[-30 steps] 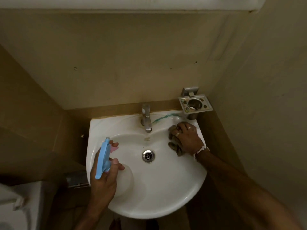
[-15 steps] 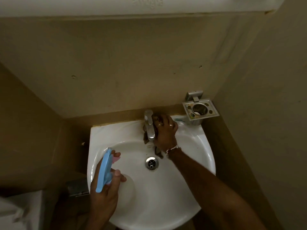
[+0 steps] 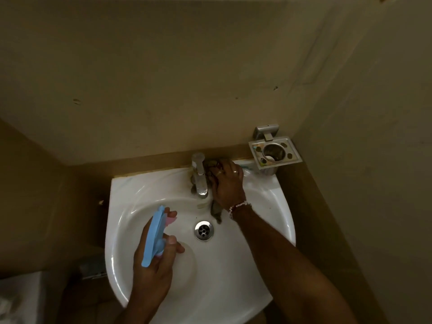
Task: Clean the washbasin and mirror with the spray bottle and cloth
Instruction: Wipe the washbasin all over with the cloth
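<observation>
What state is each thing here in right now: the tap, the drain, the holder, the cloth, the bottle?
Tap: no water seen running.
Drain: open, unplugged.
Wall holder: nearly empty, small item inside.
Cloth: crumpled, pressed against tap by right hand.
Spray bottle: held over washbasin by left hand.

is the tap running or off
Off, as far as shows: no stream falls from the tap spout, and the basin around the drain holds no pooled water.

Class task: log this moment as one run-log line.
left hand: holds spray bottle | right hand: cloth against tap | washbasin: wiping underway | mirror: unseen
</observation>
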Action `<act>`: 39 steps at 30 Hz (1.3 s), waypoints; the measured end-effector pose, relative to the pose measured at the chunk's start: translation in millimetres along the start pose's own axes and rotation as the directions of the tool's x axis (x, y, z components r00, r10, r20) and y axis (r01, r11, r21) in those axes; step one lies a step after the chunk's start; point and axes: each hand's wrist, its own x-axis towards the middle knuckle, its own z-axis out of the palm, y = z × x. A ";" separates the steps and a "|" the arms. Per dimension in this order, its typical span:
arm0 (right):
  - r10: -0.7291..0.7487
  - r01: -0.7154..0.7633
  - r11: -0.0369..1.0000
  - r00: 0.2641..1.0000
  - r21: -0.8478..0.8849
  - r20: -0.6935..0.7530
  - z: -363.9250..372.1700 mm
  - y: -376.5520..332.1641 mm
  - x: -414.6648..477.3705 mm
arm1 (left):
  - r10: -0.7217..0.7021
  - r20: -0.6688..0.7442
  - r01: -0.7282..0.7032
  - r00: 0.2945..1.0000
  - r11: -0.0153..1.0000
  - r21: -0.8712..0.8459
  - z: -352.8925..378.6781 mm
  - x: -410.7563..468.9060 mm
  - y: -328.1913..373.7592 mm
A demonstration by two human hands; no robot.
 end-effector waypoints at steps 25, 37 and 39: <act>0.458 -0.467 0.872 0.884 -0.146 -0.091 -19.7 7.8 -2.0 | -0.024 0.065 0.028 0.998 0.997 -0.072 18.8 -9.0 12.9; 0.381 -0.433 0.869 0.894 -0.239 -0.234 -22.7 28.1 -19.1 | 0.002 0.107 0.002 0.994 0.999 -0.040 18.3 -19.6 15.8; 0.350 -0.398 0.882 0.912 -0.253 -0.212 -24.7 33.7 -21.8 | 0.016 0.125 -0.010 0.992 0.999 -0.045 18.2 -21.8 15.0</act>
